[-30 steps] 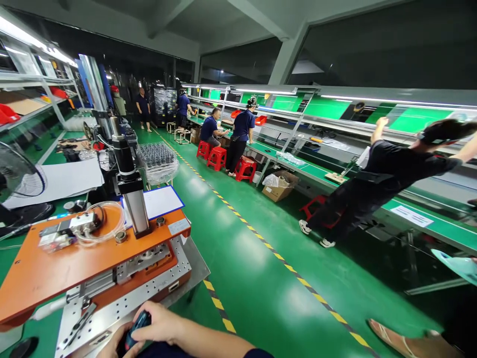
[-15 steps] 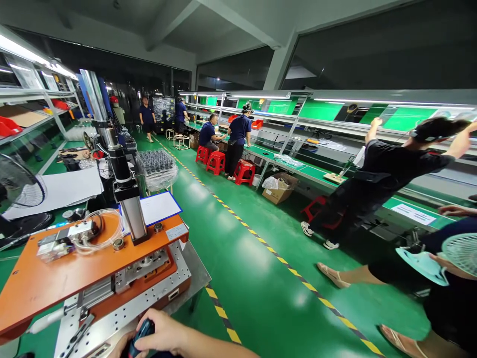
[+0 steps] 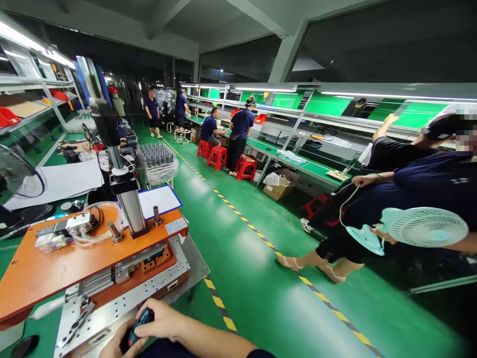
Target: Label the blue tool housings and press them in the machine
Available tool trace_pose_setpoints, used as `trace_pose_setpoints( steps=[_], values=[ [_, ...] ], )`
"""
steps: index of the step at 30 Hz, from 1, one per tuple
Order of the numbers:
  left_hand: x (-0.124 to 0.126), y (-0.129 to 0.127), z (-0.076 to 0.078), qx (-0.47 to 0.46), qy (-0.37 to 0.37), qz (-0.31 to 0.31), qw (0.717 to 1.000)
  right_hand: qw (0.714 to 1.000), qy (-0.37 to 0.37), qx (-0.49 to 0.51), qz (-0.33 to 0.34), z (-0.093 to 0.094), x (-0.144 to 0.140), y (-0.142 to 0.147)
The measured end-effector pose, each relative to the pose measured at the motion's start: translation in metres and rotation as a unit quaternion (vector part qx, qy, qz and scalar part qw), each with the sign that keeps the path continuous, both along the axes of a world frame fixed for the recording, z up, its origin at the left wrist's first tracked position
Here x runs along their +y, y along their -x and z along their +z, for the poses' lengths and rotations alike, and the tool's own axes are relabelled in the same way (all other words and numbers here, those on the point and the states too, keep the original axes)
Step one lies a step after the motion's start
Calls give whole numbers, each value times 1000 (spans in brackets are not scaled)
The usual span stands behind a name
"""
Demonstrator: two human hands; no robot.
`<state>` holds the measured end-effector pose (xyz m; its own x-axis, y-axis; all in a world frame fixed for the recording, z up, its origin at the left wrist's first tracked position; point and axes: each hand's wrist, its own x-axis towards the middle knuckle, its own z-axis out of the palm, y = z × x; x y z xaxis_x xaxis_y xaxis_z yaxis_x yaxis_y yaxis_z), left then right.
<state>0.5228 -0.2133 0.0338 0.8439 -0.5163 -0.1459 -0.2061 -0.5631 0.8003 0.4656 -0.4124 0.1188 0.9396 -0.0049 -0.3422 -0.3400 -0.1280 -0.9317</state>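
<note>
While both hands sit low at the bottom edge, they're wrapped around a small dark gadget [image 3: 137,329] with a blue and red bit showing. The right hand [image 3: 160,320] has its fingers curled over the top of it, and the left hand [image 3: 121,345] cups it from below, so both are closed on it. It's held just off the front edge of the metal plate [image 3: 112,311] under the press.

Right behind that is the orange press [image 3: 55,266], with a steel column [image 3: 128,201] standing up from it and a coil of clear tube [image 3: 100,223] on top. A clipboard [image 3: 160,199] lies just behind the column.

For containers: a clear wrapped tray [image 3: 156,161] further back is packed with small dark parts, red bins [image 3: 7,117] sit on the left shelf, contents not visible, and a cardboard box [image 3: 278,186] on the floor across the aisle has a plastic bag in it.

A black fan [image 3: 17,179] is at the far left. On the right, a person walks down the green aisle carrying a white fan [image 3: 427,226], and more people work by red stools [image 3: 218,156] at the far surface.
</note>
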Motion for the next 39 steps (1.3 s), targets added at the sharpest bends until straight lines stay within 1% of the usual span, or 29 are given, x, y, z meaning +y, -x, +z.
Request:
trace_pose_setpoints(
  steps=[3,5,7,8,9,11,15,17,19,21,24,27,29,32,35,37,39],
  values=[
    [-4,7,29,1,4,17,1000,998,40,-46,6,-1,2,-1],
    [-9,13,49,8,17,12,1000,997,42,-53,24,-6,1,-1],
    [-14,16,63,25,14,6,1000,996,43,-60,55,-15,-3,-4],
    [-15,16,68,29,15,11,999,994,49,-65,68,-19,-7,-7],
    [-16,16,71,31,15,22,999,993,61,-71,76,-23,-13,-12],
    [-15,14,74,26,6,49,998,988,106,-85,68,-29,-29,-28],
    [-8,12,74,-2,-28,104,994,966,219,-135,21,-33,-66,-81],
    [-5,9,74,-13,-42,118,992,954,258,-150,23,-36,-79,-108],
    [-2,6,75,-29,-54,125,990,946,282,-155,39,-40,-87,-132],
    [-2,0,77,-50,-61,124,989,941,294,-159,54,-45,-90,-148],
    [-6,-15,81,-76,-68,105,989,936,297,-178,62,-50,-92,-160],
    [-18,-38,82,-95,-83,86,988,932,292,-210,41,-52,-98,-150],
    [-32,-57,82,-107,-97,72,987,930,287,-229,7,-52,-104,-130],
    [-63,-87,77,-117,-121,40,985,928,276,-243,-65,-58,-114,-83],
    [-98,-113,69,-118,-153,4,981,924,266,-236,-138,-69,-123,-31],
    [-115,-124,64,-114,-178,-13,977,924,259,-222,-174,-76,-131,-3],
    [-126,-129,58,-112,-201,-25,973,924,251,-204,-202,-82,-139,16]
  ],
)
